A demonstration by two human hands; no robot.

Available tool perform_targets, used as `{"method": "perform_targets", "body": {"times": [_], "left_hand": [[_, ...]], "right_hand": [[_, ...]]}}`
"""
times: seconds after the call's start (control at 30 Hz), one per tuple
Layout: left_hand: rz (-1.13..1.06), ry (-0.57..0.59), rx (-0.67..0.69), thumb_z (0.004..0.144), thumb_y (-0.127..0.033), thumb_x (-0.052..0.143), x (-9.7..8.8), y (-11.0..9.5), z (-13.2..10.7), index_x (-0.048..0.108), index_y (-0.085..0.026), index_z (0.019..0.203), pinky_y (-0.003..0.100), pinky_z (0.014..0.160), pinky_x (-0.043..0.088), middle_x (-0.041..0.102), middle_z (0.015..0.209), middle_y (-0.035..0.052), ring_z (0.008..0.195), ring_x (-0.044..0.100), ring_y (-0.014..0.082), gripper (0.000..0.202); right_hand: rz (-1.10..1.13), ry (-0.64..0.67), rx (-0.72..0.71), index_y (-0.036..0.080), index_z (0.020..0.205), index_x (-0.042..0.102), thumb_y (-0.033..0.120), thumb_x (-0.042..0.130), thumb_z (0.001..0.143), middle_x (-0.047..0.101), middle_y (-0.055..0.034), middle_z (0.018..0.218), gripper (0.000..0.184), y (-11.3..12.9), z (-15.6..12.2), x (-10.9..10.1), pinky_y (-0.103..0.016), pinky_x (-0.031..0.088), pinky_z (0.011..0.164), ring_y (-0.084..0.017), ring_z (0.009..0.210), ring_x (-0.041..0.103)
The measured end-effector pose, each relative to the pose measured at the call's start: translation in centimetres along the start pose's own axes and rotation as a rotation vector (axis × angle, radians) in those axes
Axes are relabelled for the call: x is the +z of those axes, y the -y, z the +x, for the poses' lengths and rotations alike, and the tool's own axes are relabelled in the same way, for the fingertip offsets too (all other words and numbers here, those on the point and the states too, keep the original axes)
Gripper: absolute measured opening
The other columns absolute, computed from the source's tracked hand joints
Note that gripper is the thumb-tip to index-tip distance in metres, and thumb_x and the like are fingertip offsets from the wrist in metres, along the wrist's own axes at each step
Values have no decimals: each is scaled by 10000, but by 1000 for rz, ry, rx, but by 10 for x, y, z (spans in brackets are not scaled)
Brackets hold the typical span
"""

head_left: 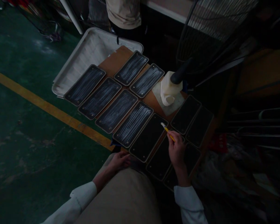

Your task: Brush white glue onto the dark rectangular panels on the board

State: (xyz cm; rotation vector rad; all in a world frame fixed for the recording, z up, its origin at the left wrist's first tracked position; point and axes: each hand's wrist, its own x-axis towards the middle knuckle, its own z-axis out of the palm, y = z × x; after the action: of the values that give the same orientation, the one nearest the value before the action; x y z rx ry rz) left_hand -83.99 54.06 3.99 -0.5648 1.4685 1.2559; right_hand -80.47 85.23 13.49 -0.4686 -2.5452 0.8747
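My right hand [177, 150] grips a small paintbrush [169, 132] with a yellow handle. Its whitish bristles are over the upper end of a dark rectangular plate [148, 137]; whether they touch it I cannot tell. To the left lies a plate [133, 123] covered with white streaks, and several more streaked plates [116, 110] lie beyond it. Plain dark plates [186, 114] lie to the right, some partly under my right arm. Near the board's front edge my left hand [121, 160] rests by my lap, fingers loosely extended, holding nothing.
A brown board [123, 56] carries the plates, with a white plastic tub [71, 62] at its far left. On the board stands a cut-open whitish container [170, 88] with a black piece on top. A fan cage [200, 34] and another person [124, 14] are behind.
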Motion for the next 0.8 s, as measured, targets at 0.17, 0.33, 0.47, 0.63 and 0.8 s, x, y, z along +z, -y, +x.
{"method": "perform_targets", "body": {"times": [0.17,0.33,0.47,0.63,0.8], "left_hand": [[-40,-8,25,832,-368,696,19,-2,5,594,-150,875,255,576,555,718,786,65,643,702,172,244],[-103,-12,55,824,-330,713,25,-6,4,569,-157,855,244,566,555,718,760,54,631,704,167,227],[-111,-12,52,833,-302,707,28,-11,0,556,-155,838,246,564,558,716,726,52,616,702,166,211],[-116,-2,34,832,-291,714,28,-17,-3,568,-151,832,246,573,560,718,718,56,620,705,167,202],[-124,4,25,810,-328,740,27,-14,1,565,-151,809,241,567,558,710,702,54,606,701,162,249]], "right_hand": [[-51,21,-18,208,1121,619,258,454,989,643,-93,1084,217,-18,4,9,-393,545,917,-199,1047,626],[-9,112,58,215,1143,622,246,444,991,633,-90,1111,236,0,-31,19,-389,549,931,-196,1072,625],[61,224,142,227,1160,618,211,456,984,639,-85,1120,239,36,-84,21,-367,561,924,-187,1072,635],[144,377,213,239,1129,638,196,438,983,662,-69,1111,251,77,-137,15,-316,588,873,-174,1027,668],[224,363,274,250,1108,639,200,470,974,656,-58,1087,221,79,-116,0,-310,583,882,-169,1017,664]]}}
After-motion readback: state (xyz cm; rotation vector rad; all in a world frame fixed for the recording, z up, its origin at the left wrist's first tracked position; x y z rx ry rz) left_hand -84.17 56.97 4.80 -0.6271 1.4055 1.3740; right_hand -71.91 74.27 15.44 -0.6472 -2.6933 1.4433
